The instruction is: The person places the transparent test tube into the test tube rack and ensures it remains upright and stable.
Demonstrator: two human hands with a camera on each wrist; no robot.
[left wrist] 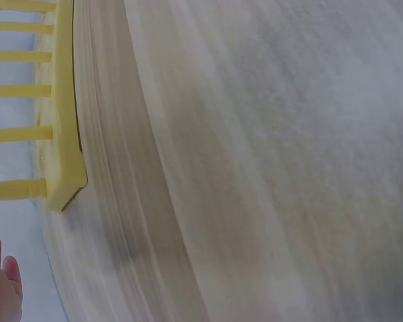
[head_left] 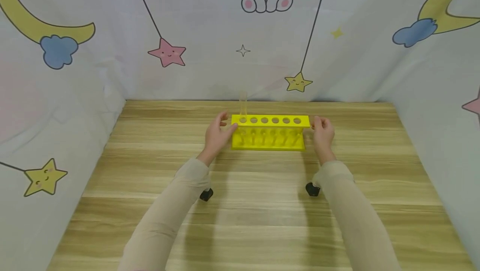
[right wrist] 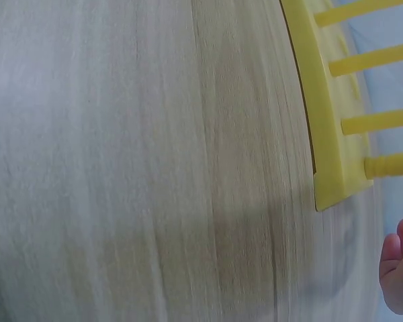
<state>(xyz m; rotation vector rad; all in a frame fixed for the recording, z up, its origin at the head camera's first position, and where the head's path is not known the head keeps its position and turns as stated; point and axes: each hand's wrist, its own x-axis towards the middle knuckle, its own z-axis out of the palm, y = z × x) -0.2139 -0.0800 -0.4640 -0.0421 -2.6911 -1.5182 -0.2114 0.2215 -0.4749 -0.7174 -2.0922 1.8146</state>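
A yellow test tube rack (head_left: pixel 268 149) stands on the table, its top plate pierced by a row of round holes. One clear test tube (head_left: pixel 243 103) rises upright from the leftmost hole. My left hand (head_left: pixel 217 135) is at the rack's left end, its thumb at the front corner of the top plate and its other fingers spread apart from the thumb. At the right end my right hand (head_left: pixel 324 133) has loosely bent fingers close beside the top plate; whether they touch it is unclear. Both wrist views show the rack's base and pegs, with only fingers visible at the edge.
The wood-grain table (head_left: pixel 262 221) reaches back to a pale printed curtain (head_left: pixel 210 71), which also hangs along both sides. A black wrist-worn piece (head_left: pixel 206 194) shows under the left sleeve and another black piece (head_left: pixel 312 189) under the right sleeve.
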